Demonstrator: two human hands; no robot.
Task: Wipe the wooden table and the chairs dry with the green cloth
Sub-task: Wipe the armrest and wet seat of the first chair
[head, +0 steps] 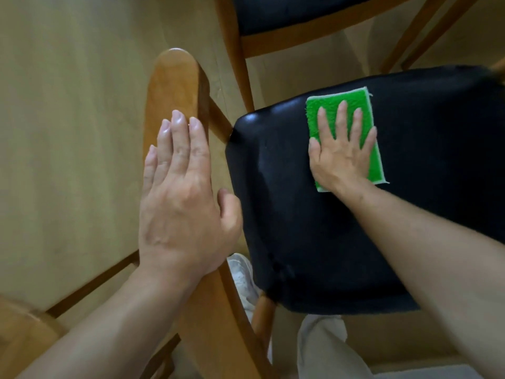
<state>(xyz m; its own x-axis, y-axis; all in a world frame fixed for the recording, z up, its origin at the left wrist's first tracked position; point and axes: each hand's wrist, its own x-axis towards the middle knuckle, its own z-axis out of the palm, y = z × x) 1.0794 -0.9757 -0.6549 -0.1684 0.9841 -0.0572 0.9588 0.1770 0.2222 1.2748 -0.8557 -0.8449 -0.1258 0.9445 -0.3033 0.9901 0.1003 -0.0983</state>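
Green cloth (345,138) pinned flat under our right hand (340,154), fingers straight, on the black seat (300,214); its long axis runs along them. Left hand (181,198) rests flat on the chair back (175,83).

green cloth (347,138) flat on black chair seat (287,214) — folded

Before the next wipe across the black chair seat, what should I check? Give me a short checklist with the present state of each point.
1. Green cloth lies flat on the seat: ok.
2. Right hand presses on the cloth with spread fingers: ok.
3. Left hand rests flat on the wooden chair back, steadying it: ok.
4. Seat ahead of the cloth has nothing lying on it: ok.
5. Seat is already dry: cannot tell.
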